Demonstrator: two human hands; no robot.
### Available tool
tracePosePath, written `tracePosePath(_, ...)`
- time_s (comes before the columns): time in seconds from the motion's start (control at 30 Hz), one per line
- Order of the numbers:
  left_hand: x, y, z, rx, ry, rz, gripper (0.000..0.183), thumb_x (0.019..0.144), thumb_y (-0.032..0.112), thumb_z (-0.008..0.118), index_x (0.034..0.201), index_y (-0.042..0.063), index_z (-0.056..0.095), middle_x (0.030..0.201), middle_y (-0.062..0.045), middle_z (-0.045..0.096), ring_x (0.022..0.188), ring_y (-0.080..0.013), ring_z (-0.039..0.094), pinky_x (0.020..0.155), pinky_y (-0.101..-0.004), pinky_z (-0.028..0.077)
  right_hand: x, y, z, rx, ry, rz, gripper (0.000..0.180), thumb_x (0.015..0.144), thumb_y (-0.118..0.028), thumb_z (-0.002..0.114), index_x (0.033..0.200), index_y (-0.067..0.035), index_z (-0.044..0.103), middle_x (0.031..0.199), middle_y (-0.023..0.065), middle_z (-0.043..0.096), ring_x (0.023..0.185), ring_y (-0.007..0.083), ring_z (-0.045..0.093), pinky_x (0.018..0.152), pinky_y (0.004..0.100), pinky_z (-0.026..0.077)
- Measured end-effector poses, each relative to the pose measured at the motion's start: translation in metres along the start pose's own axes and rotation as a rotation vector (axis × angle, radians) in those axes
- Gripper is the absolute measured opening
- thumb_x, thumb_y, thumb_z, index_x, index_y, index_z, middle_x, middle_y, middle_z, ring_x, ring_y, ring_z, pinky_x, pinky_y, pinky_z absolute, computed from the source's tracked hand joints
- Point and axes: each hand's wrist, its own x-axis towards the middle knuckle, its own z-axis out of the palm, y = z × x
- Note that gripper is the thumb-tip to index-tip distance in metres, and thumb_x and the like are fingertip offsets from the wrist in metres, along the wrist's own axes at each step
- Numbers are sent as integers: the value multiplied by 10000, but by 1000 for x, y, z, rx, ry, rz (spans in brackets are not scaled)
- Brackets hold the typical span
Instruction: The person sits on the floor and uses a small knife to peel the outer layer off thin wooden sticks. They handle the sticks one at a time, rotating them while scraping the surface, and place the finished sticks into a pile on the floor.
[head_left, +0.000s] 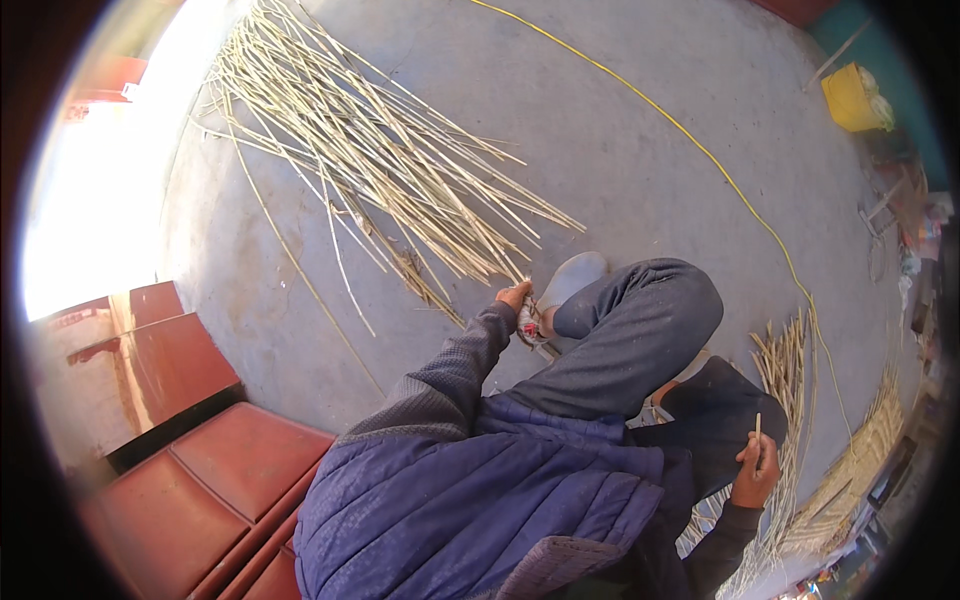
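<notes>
A large spread of long, thin plant stalks (375, 142) lies on the concrete floor in front of me. My left hand (514, 295) is closed at the near end of a stalk, beside a cloth-wrapped thing (529, 319) with a red patch; how far it grips either is partly hidden. Over my bent knee on the right, my right hand (756, 469) holds a short, pale stick (757, 424) upright between its fingers. A second bunch of stalks (781, 367) lies on the floor beyond that knee.
A yellow cord (675, 124) curves across the floor. Dark red metal panels (217, 457) stand at the lower left. At the right are a woven mat (855, 465), a yellow container (853, 97) and mixed clutter. My grey shoe (576, 276) rests near the stalk ends.
</notes>
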Motion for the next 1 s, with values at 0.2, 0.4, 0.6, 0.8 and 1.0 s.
tracePosePath(0.2, -5, 2, 12, -189, -40, -67, 351, 958, 331, 644, 945, -12, 716, 741, -77, 678, 643, -193, 649, 611, -337, 529, 3, -6, -2, -68, -6, -6, 262, 1036, -226, 582, 1066, 17, 676, 718, 59, 619, 622, 124, 579, 591, 287, 452)
tracePosePath(0.4, -15, 18, 5, -63, -35, 159, 407, 978, 392, 594, 880, 21, 732, 711, -77, 682, 621, -199, 646, 610, -339, 529, 7, 2, 11, -89, 11, -52, 248, 1034, -210, 566, 1055, 13, 674, 726, 98, 632, 587, 169, 599, 562, 327, 466)
tracePosePath(0.6, -57, 119, -10, -245, -195, 186, 417, 1002, 422, 574, 955, 23, 686, 664, -46, 648, 531, -180, 608, 514, -325, 514, 7, -3, 13, -108, 61, -91, 271, 1044, -248, 557, 1029, -1, 670, 699, 77, 608, 569, 148, 581, 546, 317, 448)
tracePosePath(0.8, -80, 244, -85, -412, -224, 212, 394, 993, 448, 590, 1043, 57, 603, 652, 11, 566, 501, -132, 536, 445, -285, 473, 6, 33, 14, -126, 101, -122, 279, 1045, -250, 552, 1052, 0, 674, 714, 83, 617, 578, 151, 580, 558, 323, 457)
tracePosePath(1.0, -112, 347, -158, -544, -329, 549, 518, 992, 409, 630, 1244, -39, 572, 654, -4, 583, 509, -110, 557, 461, -245, 505, -5, 35, 17, -80, 123, -130, 274, 1044, -243, 551, 1082, 1, 671, 714, 81, 616, 586, 151, 578, 571, 321, 460)
